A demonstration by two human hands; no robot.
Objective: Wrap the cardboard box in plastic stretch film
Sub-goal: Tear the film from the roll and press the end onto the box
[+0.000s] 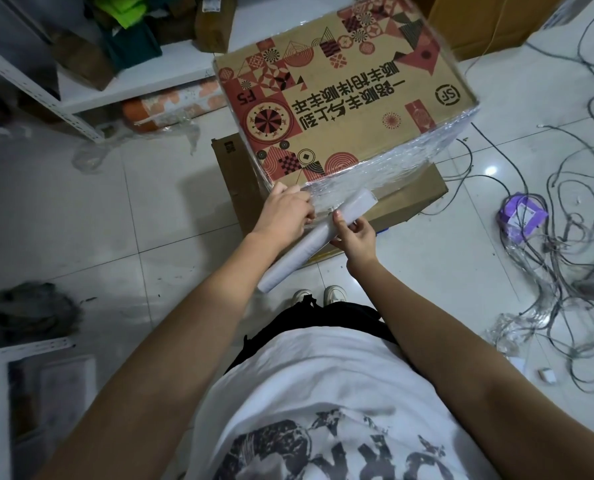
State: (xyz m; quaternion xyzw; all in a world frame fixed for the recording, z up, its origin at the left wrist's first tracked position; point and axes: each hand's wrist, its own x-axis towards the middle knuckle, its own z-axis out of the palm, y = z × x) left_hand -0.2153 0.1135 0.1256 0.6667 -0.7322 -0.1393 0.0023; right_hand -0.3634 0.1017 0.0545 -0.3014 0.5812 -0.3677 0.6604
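Item: printed cardboard box, sits on plain brown box, tile floor. Near side + right edge under stretch film, top bare. My L hand at box near-left corner, fingers curled pinching film. My R hand, thumb + fingers clamped on film roll. Cables to right.
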